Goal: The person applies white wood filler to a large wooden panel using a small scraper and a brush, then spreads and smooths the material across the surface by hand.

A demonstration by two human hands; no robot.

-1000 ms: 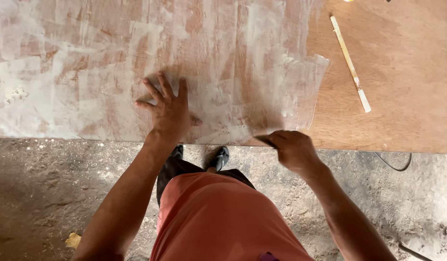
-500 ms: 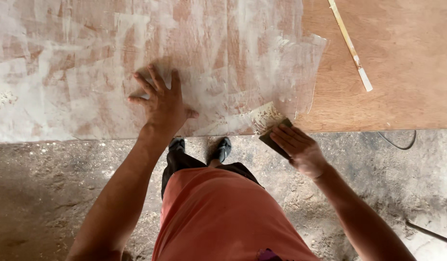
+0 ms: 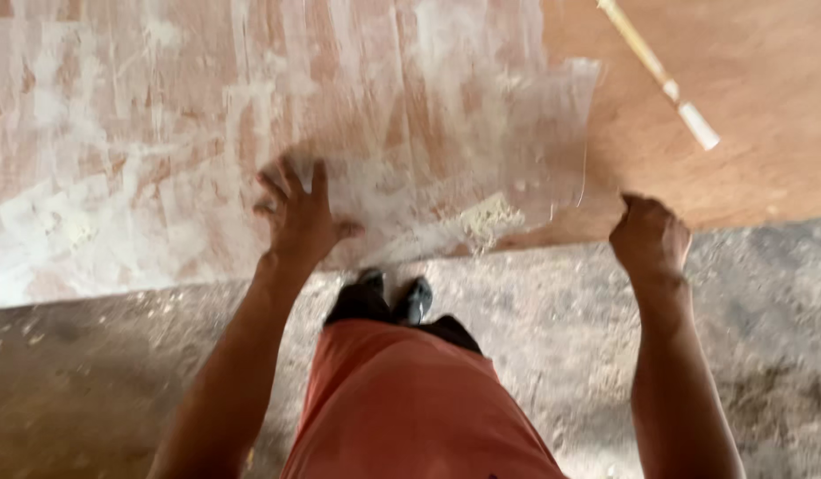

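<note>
Now your left hand (image 3: 301,217) lies flat, fingers spread, on the putty-smeared plywood board (image 3: 206,133), while your right hand (image 3: 650,238) curls its fingers shut at the board's near edge, beside a putty lump (image 3: 489,217).

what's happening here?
A person stands at the edge of a plywood sheet that is smeared with white filler over most of its left part. The left hand lies flat on the coated area. The right hand is closed at the near edge, by the bare wood; what it holds is hidden. A blob of filler lies between the hands. A thin stick lies on the bare wood.
</note>
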